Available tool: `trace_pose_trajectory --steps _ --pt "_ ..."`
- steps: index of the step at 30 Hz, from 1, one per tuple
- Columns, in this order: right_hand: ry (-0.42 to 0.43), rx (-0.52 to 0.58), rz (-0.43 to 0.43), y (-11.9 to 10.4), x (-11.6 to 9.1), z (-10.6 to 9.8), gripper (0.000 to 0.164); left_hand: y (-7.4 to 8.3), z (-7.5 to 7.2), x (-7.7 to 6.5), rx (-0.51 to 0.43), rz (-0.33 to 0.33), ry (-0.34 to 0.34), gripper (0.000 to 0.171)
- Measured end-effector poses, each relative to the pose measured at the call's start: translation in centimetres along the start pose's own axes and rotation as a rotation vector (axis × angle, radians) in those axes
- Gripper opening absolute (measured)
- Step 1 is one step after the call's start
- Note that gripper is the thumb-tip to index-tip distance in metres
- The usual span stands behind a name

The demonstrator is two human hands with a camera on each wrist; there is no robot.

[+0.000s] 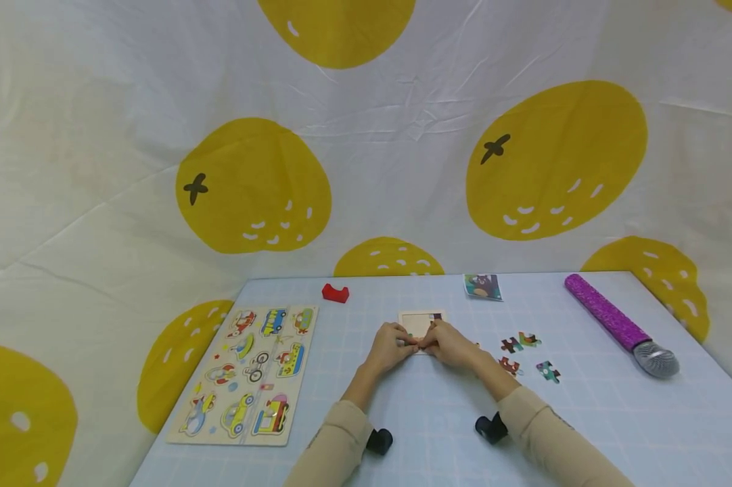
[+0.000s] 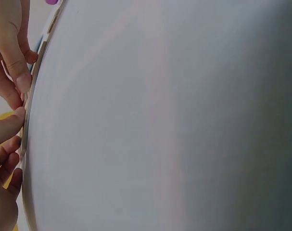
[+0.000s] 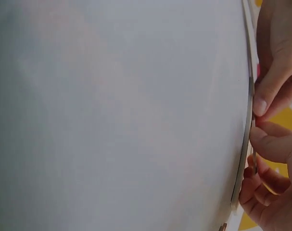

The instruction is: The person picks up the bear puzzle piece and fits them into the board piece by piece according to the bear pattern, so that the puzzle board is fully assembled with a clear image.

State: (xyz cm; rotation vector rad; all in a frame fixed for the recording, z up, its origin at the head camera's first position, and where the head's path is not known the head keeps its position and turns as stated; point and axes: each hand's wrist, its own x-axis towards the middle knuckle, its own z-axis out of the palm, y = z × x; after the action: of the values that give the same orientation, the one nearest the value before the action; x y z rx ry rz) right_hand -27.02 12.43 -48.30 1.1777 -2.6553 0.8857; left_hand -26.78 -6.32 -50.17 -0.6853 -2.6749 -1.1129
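Observation:
Both hands meet over the near part of a small wooden puzzle tray (image 1: 423,316) lying on the table. My left hand (image 1: 392,348) curls at the tray's left side, its thumb and fingers pinching a puzzle piece that is mostly hidden. My right hand (image 1: 450,343) bends in from the right, its fingertips close beside the left ones. In the right wrist view, the right hand (image 3: 275,166) has a thin puzzle piece (image 3: 255,162) between thumb and fingers, seen edge-on. The left wrist view shows the left hand (image 2: 4,178) low at the tray's edge. A dark piece sits in the tray's far right corner.
Several loose puzzle pieces (image 1: 511,345) lie right of the tray. Behind them is a picture card (image 1: 483,287). A purple microphone (image 1: 609,318) lies far right. At left are a wooden vehicle puzzle board (image 1: 244,375) and a red block (image 1: 335,293). A fruit-print cloth (image 1: 390,169) hangs behind.

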Motion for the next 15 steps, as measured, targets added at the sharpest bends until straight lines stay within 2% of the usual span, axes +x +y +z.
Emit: trace_pose_trajectory --steps 5,15 --pt "0.001 -0.021 0.050 -0.24 0.20 -0.23 0.012 0.03 0.09 -0.01 0.002 0.003 0.010 0.010" --pt "-0.060 0.001 0.117 -0.76 0.59 -0.13 0.013 0.03 -0.03 -0.16 0.023 0.000 0.012 0.011"
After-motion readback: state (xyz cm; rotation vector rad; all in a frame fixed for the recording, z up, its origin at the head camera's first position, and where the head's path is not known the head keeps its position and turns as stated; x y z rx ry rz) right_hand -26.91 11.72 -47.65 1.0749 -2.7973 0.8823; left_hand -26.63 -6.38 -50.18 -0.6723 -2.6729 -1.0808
